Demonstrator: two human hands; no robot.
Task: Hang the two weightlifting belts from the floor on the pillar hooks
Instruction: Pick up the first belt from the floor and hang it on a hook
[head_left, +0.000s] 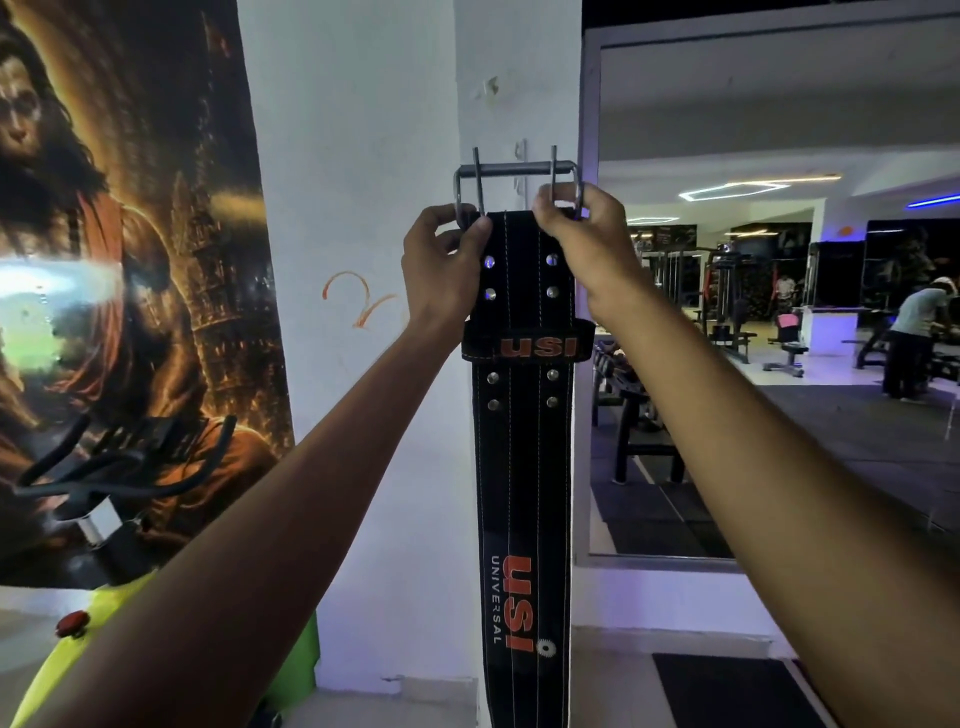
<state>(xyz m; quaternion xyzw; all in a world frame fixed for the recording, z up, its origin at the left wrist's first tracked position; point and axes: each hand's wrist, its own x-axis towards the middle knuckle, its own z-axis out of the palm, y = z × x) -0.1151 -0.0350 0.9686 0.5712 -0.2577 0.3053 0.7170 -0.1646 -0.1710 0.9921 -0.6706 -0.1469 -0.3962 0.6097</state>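
Belt (522, 467) bottom cut off — hook (521, 156) barely discernible.

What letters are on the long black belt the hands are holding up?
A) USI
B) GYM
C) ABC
A: the black belt shows orange "USI" on its loop and again lower down above "UNIVERSAL", while the left hand and right hand grip its top by the metal buckle.

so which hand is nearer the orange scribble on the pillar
Left. The left hand grips the belt top just right of the orange scribble; the right hand grips the belt's far edge.
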